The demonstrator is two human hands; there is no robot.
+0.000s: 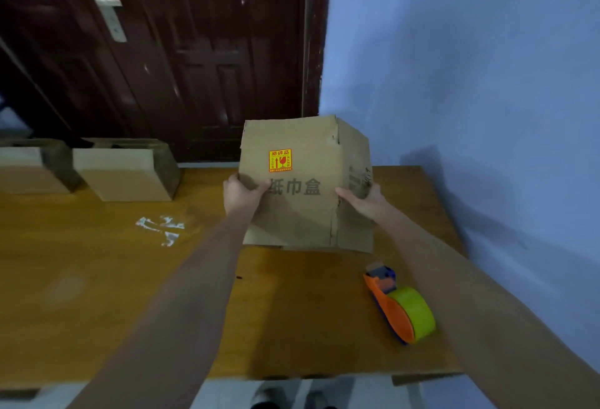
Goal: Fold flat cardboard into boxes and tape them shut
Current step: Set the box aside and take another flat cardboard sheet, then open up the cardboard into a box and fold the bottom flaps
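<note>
Home room: panelled wooden door (181, 51), blue wall (470, 67), wooden table (97, 278).

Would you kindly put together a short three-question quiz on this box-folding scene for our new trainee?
1. True or false: both hands grip the printed cardboard box.
2. Where does the tape dispenser lie: A) inside the box, B) on the table near the right forearm, C) on the floor?
3. How many other cardboard boxes sit at the table's far left?

Key: 1 true, the left hand and right hand hold its sides. 2 B. 3 two.
</note>
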